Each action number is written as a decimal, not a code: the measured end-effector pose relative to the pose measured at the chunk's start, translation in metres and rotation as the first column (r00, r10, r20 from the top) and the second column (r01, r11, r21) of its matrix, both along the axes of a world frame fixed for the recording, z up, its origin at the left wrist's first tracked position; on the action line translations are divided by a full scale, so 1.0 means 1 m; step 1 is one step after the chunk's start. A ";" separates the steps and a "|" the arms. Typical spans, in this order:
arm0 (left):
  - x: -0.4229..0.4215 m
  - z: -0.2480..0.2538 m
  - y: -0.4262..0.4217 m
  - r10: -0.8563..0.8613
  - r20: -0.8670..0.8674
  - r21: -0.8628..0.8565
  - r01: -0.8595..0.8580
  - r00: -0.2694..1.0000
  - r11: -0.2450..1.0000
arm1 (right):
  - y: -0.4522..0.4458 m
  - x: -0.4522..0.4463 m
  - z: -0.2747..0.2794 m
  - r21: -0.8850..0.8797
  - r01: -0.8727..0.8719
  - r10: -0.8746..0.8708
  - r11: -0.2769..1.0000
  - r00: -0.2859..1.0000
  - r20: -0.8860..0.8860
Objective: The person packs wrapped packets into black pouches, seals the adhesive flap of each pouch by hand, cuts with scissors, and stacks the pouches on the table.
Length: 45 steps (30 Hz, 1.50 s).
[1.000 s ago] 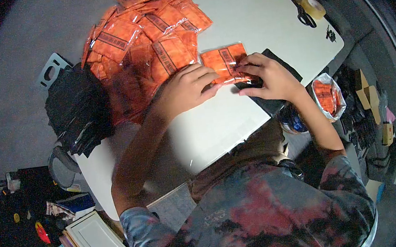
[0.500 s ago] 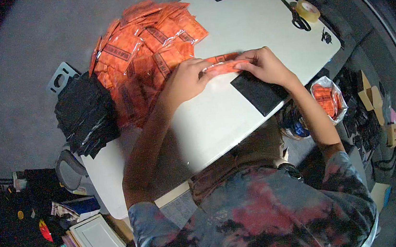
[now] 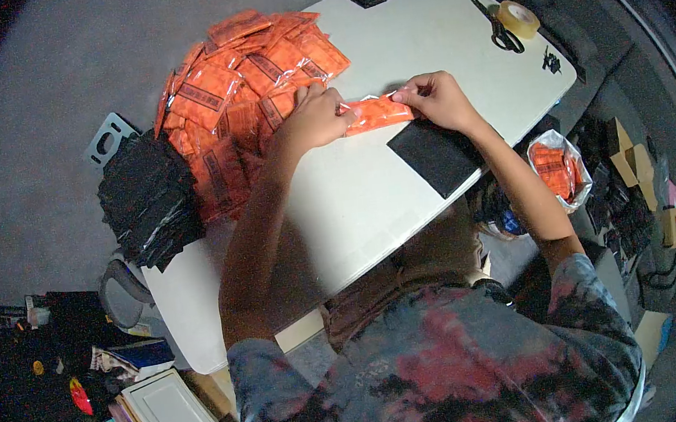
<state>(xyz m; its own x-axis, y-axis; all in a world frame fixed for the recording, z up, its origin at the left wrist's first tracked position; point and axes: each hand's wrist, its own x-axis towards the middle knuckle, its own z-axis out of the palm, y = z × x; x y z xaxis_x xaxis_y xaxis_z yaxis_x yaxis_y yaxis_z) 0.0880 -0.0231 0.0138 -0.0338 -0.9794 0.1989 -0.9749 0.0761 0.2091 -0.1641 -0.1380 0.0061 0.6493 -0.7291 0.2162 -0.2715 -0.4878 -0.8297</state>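
Packet (image 3: 380, 113) in the head view, where's it at?

Over the white table (image 3: 347, 222), just beyond a black square (image 3: 436, 159), with the orange pile (image 3: 239, 89) off to its left.

And how's the grip?

Right hand (image 3: 440, 101) pinches one end, thumb against fingers. Left hand (image 3: 314, 120) touches the other end, but can't tell if that one's really pinching.
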 end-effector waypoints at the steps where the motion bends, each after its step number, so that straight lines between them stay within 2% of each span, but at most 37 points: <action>1: 0.002 -0.001 -0.002 -0.035 -0.027 -0.013 0.035 0.999 0.999 | 0.001 -0.001 0.001 -0.002 0.011 -0.011 1.000 1.000 -0.027; 2: 0.003 -0.002 -0.007 -0.037 -0.026 -0.009 0.037 0.999 0.999 | 0.001 -0.002 0.001 -0.004 0.022 -0.023 1.000 0.998 -0.054; 3: -0.001 0.007 -0.007 -0.014 -0.155 0.065 0.025 0.988 0.998 | 0.000 -0.005 -0.004 0.005 0.027 -0.026 1.000 0.998 -0.055; 4: -0.004 0.013 -0.008 0.019 -0.277 0.139 0.021 0.961 0.990 | -0.003 -0.006 -0.009 -0.038 0.017 -0.014 0.999 0.997 0.070; 5: -0.007 0.013 -0.011 0.015 -0.273 0.141 0.025 0.962 0.990 | -0.006 -0.008 -0.013 -0.089 0.015 0.003 0.996 0.981 0.196; 6: -0.010 0.012 -0.013 0.001 -0.591 0.125 0.091 0.806 0.988 | 0.000 -0.015 0.003 0.042 0.043 -0.047 0.998 0.993 0.105; 7: -0.013 0.012 -0.015 -0.005 -0.836 0.092 0.149 0.549 0.984 | -0.003 -0.020 0.004 0.046 0.052 -0.057 0.998 0.992 0.109; 8: -0.015 0.011 -0.016 -0.006 -0.834 0.099 0.160 0.551 0.982 | -0.007 -0.025 0.004 -0.195 0.076 -0.046 0.978 0.987 0.156; 9: -0.022 0.019 -0.013 -0.087 -0.909 0.003 0.215 0.407 0.977 | -0.009 -0.031 0.004 -0.422 0.110 -0.028 0.900 0.980 0.195; 10: -0.028 0.025 -0.012 -0.160 -0.956 -0.096 0.255 0.246 0.962 | -0.008 -0.039 0.010 -0.335 0.080 -0.018 0.939 0.983 0.184; 11: -0.033 0.031 -0.012 -0.152 -0.958 -0.082 0.273 0.244 0.958 | -0.007 -0.047 0.016 -0.244 0.055 -0.012 0.968 0.985 0.173; 13: -0.040 0.046 -0.015 -0.166 -0.921 -0.039 0.340 0.352 0.940 | -0.006 -0.060 0.027 0.110 -0.135 0.099 0.985 0.953 0.285; 15: -0.053 0.056 -0.018 -0.161 -0.918 -0.017 0.368 0.364 0.930 | 0.000 -0.078 0.036 0.116 -0.067 0.039 0.991 0.972 0.233; 17: -0.070 0.058 -0.025 -0.226 -0.936 -0.122 0.354 0.269 0.927 | 0.009 -0.089 0.036 0.138 0.074 -0.117 0.988 0.933 0.340; 19: -0.088 0.065 -0.033 -0.276 -0.916 -0.160 0.365 0.292 0.917 | 0.018 -0.102 0.038 0.169 0.133 -0.189 0.976 0.908 0.375; 20: -0.094 0.067 -0.036 -0.328 -0.890 -0.208 0.356 0.318 0.911 | 0.020 -0.108 0.038 0.203 0.118 -0.193 0.972 0.893 0.407; 22: -0.103 0.065 -0.047 -0.334 -0.893 -0.201 0.396 0.301 0.896 | 0.022 -0.122 0.042 0.286 0.036 -0.172 0.957 0.868 0.467; 23: -0.106 0.064 -0.051 -0.335 -0.896 -0.194 0.421 0.292 0.886 | 0.023 -0.129 0.044 0.284 0.051 -0.184 0.957 0.867 0.462; 24: -0.114 0.061 -0.053 -0.341 -0.896 -0.199 0.430 0.284 0.881 | 0.023 -0.137 0.046 0.204 0.170 -0.232 0.964 0.912 0.337; 25: -0.125 0.056 -0.052 -0.363 -0.904 -0.268 0.363 0.225 0.892 | 0.022 -0.144 0.047 0.108 0.273 -0.290 0.956 0.934 0.209; 26: -0.135 0.051 -0.050 -0.388 -0.906 -0.331 0.288 0.168 0.899 | 0.022 -0.150 0.046 0.023 0.300 -0.297 0.954 0.926 0.233; 27: -0.140 0.046 -0.045 -0.392 -0.906 -0.335 0.293 0.162 0.895 | 0.022 -0.160 0.046 0.019 0.307 -0.303 0.952 0.925 0.232; 29: -0.145 0.031 -0.030 -0.291 -0.719 -0.229 0.180 0.631 0.957 | 0.024 -0.177 0.049 -0.133 0.468 -0.423 0.874 0.865 0.269; 30: -0.145 0.023 -0.022 -0.326 -0.578 -0.212 0.248 0.748 0.945 | 0.035 -0.181 0.060 -0.052 0.506 -0.476 0.861 0.837 0.269; 31: -0.147 0.015 -0.017 -0.405 -0.327 -0.260 0.331 0.854 0.907 | 0.036 -0.190 0.059 -0.073 0.539 -0.503 0.839 0.821 0.270; 33: -0.145 0.003 -0.006 -0.397 -0.078 -0.111 0.388 0.914 0.915 | 0.036 -0.204 0.050 -0.047 0.591 -0.555 0.805 0.779 0.293; 35: -0.133 -0.001 -0.014 -0.411 -0.101 -0.055 0.407 0.906 0.912 | 0.044 -0.208 0.042 -0.068 0.622 -0.585 0.780 0.763 0.274; 36: -0.125 -0.001 -0.018 -0.428 -0.120 -0.002 0.431 0.896 0.902 | 0.047 -0.209 0.037 -0.017 0.601 -0.571 0.799 0.767 0.294; 37: -0.116 0.003 -0.020 -0.456 -0.062 0.009 0.457 0.888 0.889 | 0.051 -0.208 0.033 0.035 0.578 -0.558 0.815 0.768 0.313; 39: -0.099 0.010 -0.026 -0.489 -0.113 0.047 0.496 0.865 0.867 | 0.063 -0.203 0.023 0.000 0.626 -0.607 0.780 0.757 0.240; 40: -0.096 0.010 -0.030 -0.511 -0.211 -0.002 0.522 0.833 0.853 | 0.069 -0.200 0.019 -0.006 0.626 -0.606 0.780 0.757 0.243; 41: -0.097 0.009 -0.031 -0.506 -0.218 0.000 0.519 0.834 0.855 | 0.073 -0.198 0.014 -0.012 0.628 -0.606 0.778 0.756 0.248; 43: -0.106 0.007 -0.034 -0.480 -0.422 -0.078 0.497 0.769 0.864 | 0.076 -0.198 0.005 0.015 0.629 -0.616 0.777 0.756 0.221; 44: -0.114 0.000 -0.036 -0.520 -0.394 -0.210 0.476 0.758 0.854 | 0.078 -0.197 0.003 0.045 0.633 -0.623 0.773 0.744 0.240; 45: -0.121 -0.004 -0.035 -0.519 -0.396 -0.208 0.476 0.757 0.854 | 0.080 -0.196 0.001 0.076 0.637 -0.632 0.768 0.731 0.259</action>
